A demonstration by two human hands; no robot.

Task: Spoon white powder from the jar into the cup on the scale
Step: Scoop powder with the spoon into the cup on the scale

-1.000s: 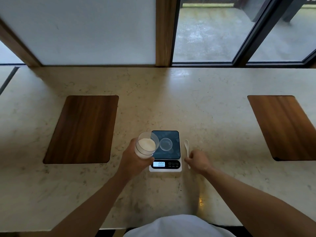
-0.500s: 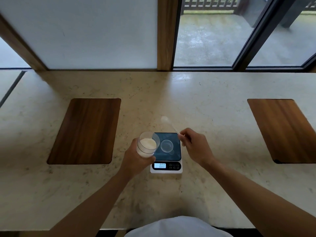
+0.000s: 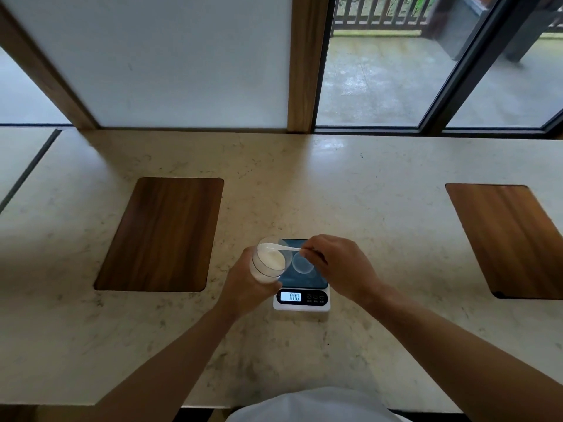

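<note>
Beside the scale (image 3: pixel 301 300), my left hand (image 3: pixel 247 287) grips the tilted jar (image 3: pixel 268 262). The cup (image 3: pixel 302 263) sits empty on it. My right hand (image 3: pixel 336 266), pinching the spoon (image 3: pixel 278 248), has swung its bowl over the jar's mouth; scooping comes next.

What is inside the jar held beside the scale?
White powder fills the jar, with the spoon bowl at its mouth. The left hand covers the jar's lower side.

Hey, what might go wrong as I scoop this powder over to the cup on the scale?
The clear jar of white powder is tilted in your left hand, so powder may spill. The small clear cup is narrow; powder from the white plastic spoon in your right hand could land on the digital scale.
</note>
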